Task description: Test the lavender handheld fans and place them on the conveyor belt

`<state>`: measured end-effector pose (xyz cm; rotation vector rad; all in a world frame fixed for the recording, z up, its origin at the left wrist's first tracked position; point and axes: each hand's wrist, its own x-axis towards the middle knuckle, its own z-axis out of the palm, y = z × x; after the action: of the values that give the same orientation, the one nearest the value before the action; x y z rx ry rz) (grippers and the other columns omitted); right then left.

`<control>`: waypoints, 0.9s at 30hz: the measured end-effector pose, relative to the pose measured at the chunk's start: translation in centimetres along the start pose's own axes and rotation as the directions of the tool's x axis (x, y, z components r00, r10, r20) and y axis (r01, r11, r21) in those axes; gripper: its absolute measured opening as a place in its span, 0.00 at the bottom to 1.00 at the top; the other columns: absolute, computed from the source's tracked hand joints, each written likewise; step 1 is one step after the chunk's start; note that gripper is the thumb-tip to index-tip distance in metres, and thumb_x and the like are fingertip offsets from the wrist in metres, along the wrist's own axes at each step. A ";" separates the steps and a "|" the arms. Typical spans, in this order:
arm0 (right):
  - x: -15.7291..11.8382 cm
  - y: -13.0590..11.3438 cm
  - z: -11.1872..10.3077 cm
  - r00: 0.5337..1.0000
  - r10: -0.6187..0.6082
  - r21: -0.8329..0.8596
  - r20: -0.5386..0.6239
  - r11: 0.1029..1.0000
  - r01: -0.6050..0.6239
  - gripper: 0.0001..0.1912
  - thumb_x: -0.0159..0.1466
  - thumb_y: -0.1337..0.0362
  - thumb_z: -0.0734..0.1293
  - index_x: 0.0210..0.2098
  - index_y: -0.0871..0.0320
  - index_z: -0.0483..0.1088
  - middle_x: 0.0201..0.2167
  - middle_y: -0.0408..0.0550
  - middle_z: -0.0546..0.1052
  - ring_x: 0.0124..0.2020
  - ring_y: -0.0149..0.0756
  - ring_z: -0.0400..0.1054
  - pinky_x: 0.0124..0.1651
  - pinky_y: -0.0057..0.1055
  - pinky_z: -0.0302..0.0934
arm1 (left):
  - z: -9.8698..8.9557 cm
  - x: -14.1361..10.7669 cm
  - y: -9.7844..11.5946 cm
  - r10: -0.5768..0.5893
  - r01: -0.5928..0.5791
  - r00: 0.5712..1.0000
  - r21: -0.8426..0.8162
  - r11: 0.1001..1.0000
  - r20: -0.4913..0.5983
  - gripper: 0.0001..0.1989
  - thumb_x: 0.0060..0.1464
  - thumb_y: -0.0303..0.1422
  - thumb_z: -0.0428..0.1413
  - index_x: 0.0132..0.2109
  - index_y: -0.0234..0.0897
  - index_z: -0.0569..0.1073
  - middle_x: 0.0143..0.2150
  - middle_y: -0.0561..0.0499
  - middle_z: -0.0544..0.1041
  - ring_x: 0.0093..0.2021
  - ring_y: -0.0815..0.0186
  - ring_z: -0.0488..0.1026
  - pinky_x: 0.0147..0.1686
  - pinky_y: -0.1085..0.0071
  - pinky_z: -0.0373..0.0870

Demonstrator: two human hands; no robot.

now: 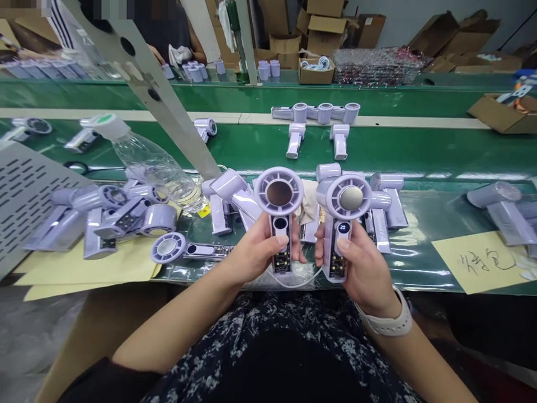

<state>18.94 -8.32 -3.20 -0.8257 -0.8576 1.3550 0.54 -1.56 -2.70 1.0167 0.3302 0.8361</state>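
My left hand (272, 246) is closed around the handle of a lilac handheld fan (278, 191), its thumb on the front panel below a dark display. In my right hand (356, 257) is a second lilac handheld fan (350, 197), upright beside the first; its small display reads 20 and my thumb rests just under it. Both handles have exposed circuitry on the lower front. A white cable (300, 286) curves below the two fans. Behind my hands, more lilac fans (390, 198) lie on the bench, partly hidden. Another fan (168, 248) lies flat to the left of my left hand.
A pile of fans (113, 207) sits on yellow paper at left, near a grey perforated panel (33, 196) and a tilted plastic bottle (146, 157). A metal post (151, 84) slants across the bench. Right stands a handwritten yellow sheet (474, 263). Fans (325, 113) line the conveyor.
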 end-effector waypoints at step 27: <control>-0.2 -0.3 0.0 0.993 0.056 -0.021 -0.100 0.998 -0.058 0.09 0.66 0.55 0.69 0.44 0.50 0.74 0.40 0.51 0.76 0.30 0.40 0.71 0.29 0.38 0.69 | 0.4 0.2 0.2 -0.074 0.089 0.989 0.116 0.989 -0.126 0.15 0.57 0.38 0.61 0.47 0.38 0.67 0.44 0.46 0.78 0.34 0.61 0.79 0.40 0.61 0.73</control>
<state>19.06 -8.58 -2.99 -0.9344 -0.7791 1.3443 0.82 -1.59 -2.36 1.0603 0.5286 0.8133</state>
